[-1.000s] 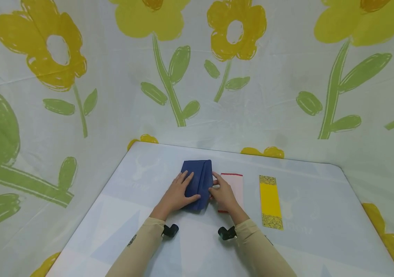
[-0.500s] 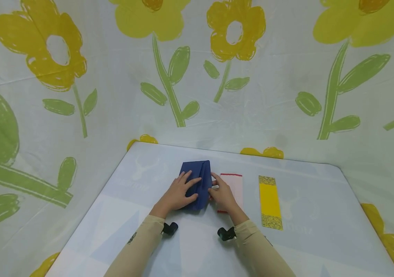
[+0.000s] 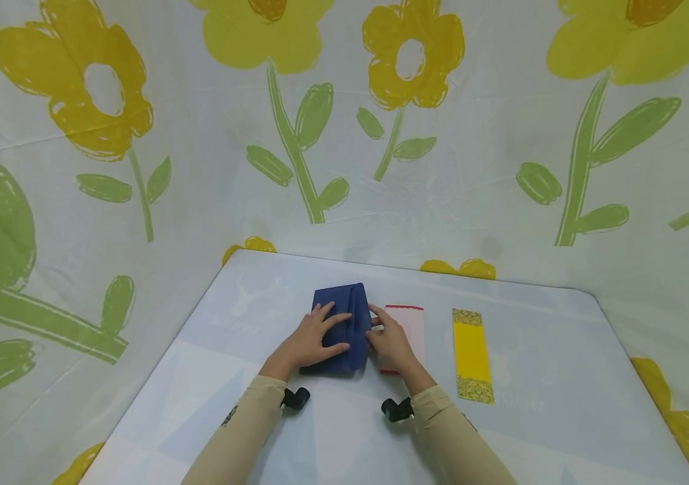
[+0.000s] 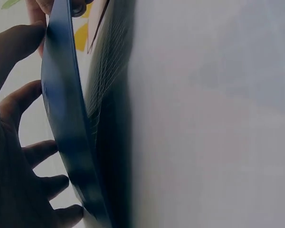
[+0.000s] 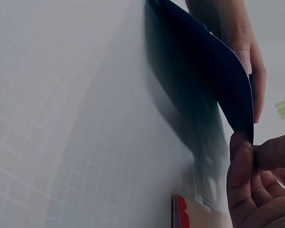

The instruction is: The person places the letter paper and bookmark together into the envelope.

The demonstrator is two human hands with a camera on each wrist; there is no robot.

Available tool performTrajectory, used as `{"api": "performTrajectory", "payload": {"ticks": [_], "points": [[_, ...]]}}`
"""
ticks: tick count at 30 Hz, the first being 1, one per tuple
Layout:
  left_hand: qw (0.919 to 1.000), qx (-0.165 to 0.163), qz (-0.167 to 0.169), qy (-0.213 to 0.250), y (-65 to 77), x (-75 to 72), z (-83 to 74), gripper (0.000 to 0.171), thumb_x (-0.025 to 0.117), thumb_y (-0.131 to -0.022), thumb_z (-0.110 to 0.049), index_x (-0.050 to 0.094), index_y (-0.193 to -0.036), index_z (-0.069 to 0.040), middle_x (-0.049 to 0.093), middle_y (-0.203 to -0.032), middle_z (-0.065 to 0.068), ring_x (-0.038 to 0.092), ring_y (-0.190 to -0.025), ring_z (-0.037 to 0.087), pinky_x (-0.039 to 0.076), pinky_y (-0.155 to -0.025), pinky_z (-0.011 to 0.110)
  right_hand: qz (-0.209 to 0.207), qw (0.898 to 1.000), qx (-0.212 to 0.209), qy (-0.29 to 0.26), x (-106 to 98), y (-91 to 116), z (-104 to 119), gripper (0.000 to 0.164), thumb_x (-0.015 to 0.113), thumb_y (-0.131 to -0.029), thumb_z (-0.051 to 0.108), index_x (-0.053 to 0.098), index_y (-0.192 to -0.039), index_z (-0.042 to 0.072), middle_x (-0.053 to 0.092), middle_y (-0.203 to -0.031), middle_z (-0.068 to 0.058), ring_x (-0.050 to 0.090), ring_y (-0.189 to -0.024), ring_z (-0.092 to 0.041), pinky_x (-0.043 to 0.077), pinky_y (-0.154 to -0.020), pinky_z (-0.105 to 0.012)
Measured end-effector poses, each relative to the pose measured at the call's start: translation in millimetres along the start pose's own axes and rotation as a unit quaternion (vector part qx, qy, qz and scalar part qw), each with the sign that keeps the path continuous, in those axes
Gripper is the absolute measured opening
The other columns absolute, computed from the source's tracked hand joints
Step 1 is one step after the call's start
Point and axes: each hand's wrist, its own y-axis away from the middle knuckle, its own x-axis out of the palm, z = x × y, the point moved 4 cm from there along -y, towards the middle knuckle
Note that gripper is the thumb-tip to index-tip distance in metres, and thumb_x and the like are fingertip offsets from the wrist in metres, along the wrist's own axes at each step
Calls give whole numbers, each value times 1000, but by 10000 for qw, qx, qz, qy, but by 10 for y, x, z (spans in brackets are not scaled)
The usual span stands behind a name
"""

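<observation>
A folded sheet of dark blue paper (image 3: 335, 337), with creases running down its length, lies between both hands in the head view. The left hand (image 3: 308, 340) rests on its left part, fingers spread. In the left wrist view, its fingertips (image 4: 59, 183) touch the upper face of the blue paper (image 4: 69, 109). At the right edge, the right hand (image 3: 389, 340) pinches the sheet. The right wrist view shows the thumb and fingers (image 5: 242, 166) meeting on that edge, with the blue paper (image 5: 204, 61) bowed and lifted over its shadow.
A pale pink card (image 3: 407, 330) with red ends lies just right of the right hand, partly covered by it. Farther right is a yellow strip (image 3: 473, 353) with glittery patterned ends. The pale table (image 3: 344, 438) meets a flower-printed curtain (image 3: 459, 188) behind.
The blue paper has turned a little, its top shifting left and its lower left corner coming out beside the left hand. The left hand moved slightly with it; the right keeps its pinch.
</observation>
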Motion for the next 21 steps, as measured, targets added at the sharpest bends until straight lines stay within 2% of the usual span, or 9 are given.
{"api": "performTrajectory", "payload": {"ticks": [3,7,11,21], "points": [[9999,7,78,84,7,-14,4,72,64,-92,-62,41,-155,-35,19,-168,14,8,-153,47,22,-116,68,9,10000,-20,33,-3,0,3,64,62,-94,-3,46,-153,13,62,-118,-15,65,-74,-16,58,-64,-32],[9995,-35,178,276,12,-43,14,83,73,-83,-66,41,-155,-37,16,-169,12,5,-154,45,28,-111,71,29,10000,-62,26,-8,2,10,63,62,-94,-3,46,-153,12,62,-119,-16,65,-74,-16,58,-64,-32],[9993,40,220,315,1,-63,29,91,79,-76,-66,42,-154,-39,15,-169,12,4,-154,45,30,-111,70,25,9999,-126,22,-10,3,10,63,62,-94,-3,46,-153,11,62,-119,-16,65,-75,-17,58,-64,-33],[9997,103,131,154,-59,-30,95,89,81,-73,-67,46,-151,-40,18,-169,10,7,-153,48,26,-113,71,24,10000,-28,17,8,-23,-35,62,61,-95,-2,45,-153,12,62,-120,-15,67,-85,-17,59,-70,-33]]}}
